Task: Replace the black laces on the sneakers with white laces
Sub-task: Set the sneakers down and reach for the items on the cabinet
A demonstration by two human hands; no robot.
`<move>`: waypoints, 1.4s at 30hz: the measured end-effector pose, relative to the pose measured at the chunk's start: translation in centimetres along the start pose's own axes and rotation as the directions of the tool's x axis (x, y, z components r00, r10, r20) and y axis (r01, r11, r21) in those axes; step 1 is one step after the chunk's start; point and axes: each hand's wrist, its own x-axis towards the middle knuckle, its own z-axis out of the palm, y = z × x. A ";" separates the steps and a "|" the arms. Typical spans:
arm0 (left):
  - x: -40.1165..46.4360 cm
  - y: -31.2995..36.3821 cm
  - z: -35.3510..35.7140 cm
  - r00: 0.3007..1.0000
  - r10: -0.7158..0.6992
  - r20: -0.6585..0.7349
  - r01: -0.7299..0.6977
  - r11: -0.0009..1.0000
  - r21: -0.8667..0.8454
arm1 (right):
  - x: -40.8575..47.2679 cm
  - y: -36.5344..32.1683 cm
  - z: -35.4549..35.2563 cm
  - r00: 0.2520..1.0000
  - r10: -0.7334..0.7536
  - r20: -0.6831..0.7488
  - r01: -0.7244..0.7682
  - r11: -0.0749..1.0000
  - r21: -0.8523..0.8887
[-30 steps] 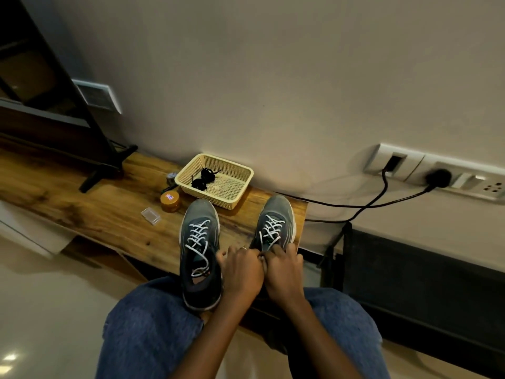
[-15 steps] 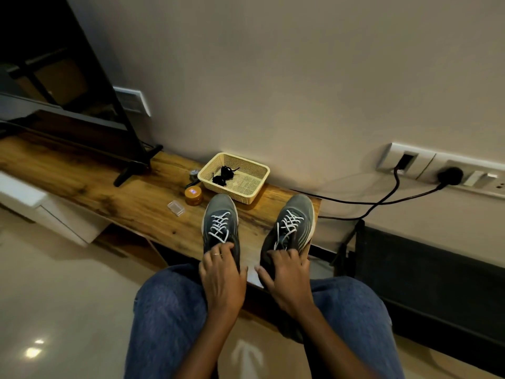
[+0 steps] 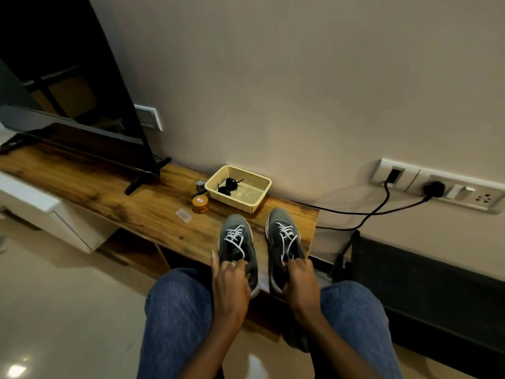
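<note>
I see both sneakers [image 3: 237, 243] wearing white laces [image 3: 235, 236], black laces [image 3: 229, 185] binned; my left hand [image 3: 231, 283] and right hand [image 3: 300, 283] grip the heels, nearly finished.

No text can be read, even on the orange jar [image 3: 200, 204]

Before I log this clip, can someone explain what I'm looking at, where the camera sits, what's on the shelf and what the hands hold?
There is no robot here. A seated person wears one wide-angle camera on the head, looking down past their jeans. The left hand grips the heel end of the left sneaker; the right hand grips the right sneaker. Both sneakers carry white laces and stand on the wooden shelf. Behind them is a yellow basket with the black laces inside. Beside it lie an orange-lidded jar and a small clear box. A television stands further left.
</note>
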 end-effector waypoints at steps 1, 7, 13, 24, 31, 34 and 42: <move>-0.3 0.6 -0.1 0.999 0.023 -0.025 -0.023 0.999 -0.035 | -0.3 -0.1 -0.6 1.000 0.011 -0.029 -0.010 1.000 0.030; -1.1 5.2 -0.9 0.963 0.171 -0.207 -0.212 0.958 -0.193 | -1.2 0.8 -5.4 0.975 0.055 -0.217 -0.035 0.995 0.092; 0.4 12.2 -1.6 0.908 0.316 -0.274 -0.392 0.872 -0.293 | -0.7 5.2 -11.4 0.921 0.066 -0.384 -0.038 0.996 0.080; -0.4 23.5 3.0 0.773 0.609 -0.175 -0.625 0.686 -0.372 | -3.3 16.0 -15.9 0.837 0.293 -0.463 -0.269 0.956 0.119; -1.0 27.4 11.6 0.709 0.704 -0.032 -0.660 0.648 -0.380 | -4.1 23.8 -11.6 0.801 0.477 -0.362 -0.458 0.877 0.143; -0.9 28.2 14.3 0.707 0.707 0.018 -0.640 0.651 -0.408 | -3.8 26.2 -9.7 0.786 0.522 -0.331 -0.509 0.850 0.133; 0.4 28.6 21.0 0.672 0.737 0.067 -0.645 0.628 -0.436 | -2.7 31.0 -5.5 0.832 0.430 -0.350 -0.435 0.898 0.069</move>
